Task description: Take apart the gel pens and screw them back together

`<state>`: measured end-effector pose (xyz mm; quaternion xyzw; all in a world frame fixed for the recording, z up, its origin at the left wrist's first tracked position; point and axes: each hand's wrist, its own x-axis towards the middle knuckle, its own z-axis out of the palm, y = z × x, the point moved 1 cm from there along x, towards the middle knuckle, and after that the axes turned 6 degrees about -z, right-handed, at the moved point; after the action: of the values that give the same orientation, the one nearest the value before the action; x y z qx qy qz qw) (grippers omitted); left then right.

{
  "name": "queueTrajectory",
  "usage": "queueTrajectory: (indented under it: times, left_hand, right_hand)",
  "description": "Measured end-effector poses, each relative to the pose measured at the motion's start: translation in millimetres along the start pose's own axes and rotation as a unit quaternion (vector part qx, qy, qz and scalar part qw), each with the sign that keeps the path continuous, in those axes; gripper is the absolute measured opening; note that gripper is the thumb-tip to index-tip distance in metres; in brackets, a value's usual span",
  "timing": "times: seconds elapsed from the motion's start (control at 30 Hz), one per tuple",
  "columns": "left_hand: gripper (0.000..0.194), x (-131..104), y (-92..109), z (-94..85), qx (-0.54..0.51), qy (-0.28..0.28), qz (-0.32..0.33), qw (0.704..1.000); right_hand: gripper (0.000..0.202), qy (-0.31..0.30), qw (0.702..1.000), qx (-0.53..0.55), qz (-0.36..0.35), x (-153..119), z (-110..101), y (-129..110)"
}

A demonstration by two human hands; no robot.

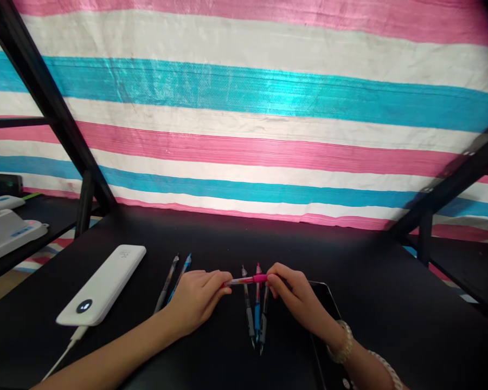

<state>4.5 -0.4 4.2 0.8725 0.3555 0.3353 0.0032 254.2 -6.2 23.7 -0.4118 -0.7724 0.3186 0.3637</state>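
while the left hand [199, 298] grips the clear end of a slender pink-and-transparent plastic pen [248, 280], the right hand [291, 292] pinches its pink end between thumb and fingers. both grips are closed on this pen, which is held nearly level between the hands, over a matte black tabletop [211, 233]. in the view, it crosses the upper portions of three pens: a blue-gripped pen [257, 319] flanked by a left grey-gripped pen [249, 319] and a right grey-gripped pen [263, 323]; contact cannot be determined. just outboard of the left hand, a dark grey pen [168, 284] lies beside a bright blue pen [181, 277]. farther left, a white rectangular power bank [106, 287] rests with a white cable [70, 346] connected at its near end. a flat black device [327, 371] lies partly hidden behind the right forearm; a pale beaded bracelet [344, 342] encircles the right wrist.
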Motion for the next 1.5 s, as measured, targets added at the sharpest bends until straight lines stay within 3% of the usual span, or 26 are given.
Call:
queueTrajectory:
  times: [0.23, 0.37, 0.43, 0.5, 0.67, 0.8, 0.93, 1.1, 1.27, 1.43, 1.5]
  left_hand:
    - [0.025, 0.8, -0.5, -4.5, -0.052, -0.022, -0.058, 0.997]
    - [0.023, -0.9, 0.5, -3.4, -0.071, -0.018, -0.068, 0.995]
    - [0.023, -2.1, 0.4, -1.9, -0.075, -0.015, -0.066, 0.995]
    - [0.023, -2.8, -0.1, -1.2, -0.079, -0.012, -0.068, 0.994]
    - [0.022, -1.9, -0.5, -3.5, -0.092, -0.031, -0.083, 0.992]
    - [0.021, -0.3, -0.5, -3.7, -0.097, -0.030, -0.087, 0.991]
    - [0.020, 0.0, -0.7, -3.2, -0.103, -0.036, -0.096, 0.989]
    - [0.021, -0.7, 0.1, -3.5, -0.104, -0.043, -0.097, 0.989]
    - [0.021, 0.7, -0.2, -3.6, -0.112, -0.044, -0.105, 0.987]
    - [0.022, 1.2, -0.6, -4.7, -0.125, -0.055, -0.115, 0.984]
    - [0.022, 0.7, -0.5, -5.0, -0.129, -0.057, -0.117, 0.983]
  right_hand:
    - [0.007, 0.039, 0.999, -0.007, -0.019, 0.6, -1.7, 4.0]
    - [0.016, 0.014, 0.999, 0.031, 0.008, -0.6, -1.9, 4.4]
    - [0.040, 0.005, 0.999, 0.048, 0.008, -0.8, -1.7, 3.7]
    - [0.048, 0.010, 0.999, 0.052, 0.014, -0.4, -1.9, 2.9]
    - [0.020, 0.003, 0.994, 0.105, 0.033, 1.3, -2.6, 1.2]
    - [0.043, -0.014, 0.993, 0.104, 0.045, 2.9, -2.2, 1.5]
    - [0.026, -0.002, 0.986, 0.157, 0.059, 3.8, -3.0, 0.2]
    - [0.043, 0.000, 0.990, 0.129, 0.053, 3.5, -2.9, 0.8]
    - [0.025, -0.001, 0.981, 0.179, 0.069, 4.7, -2.1, 5.9]
    - [0.038, -0.010, 0.987, 0.148, 0.066, 4.8, -2.6, 6.8]
    - [0.033, -0.010, 0.984, 0.163, 0.065, 4.5, -3.0, 6.4]
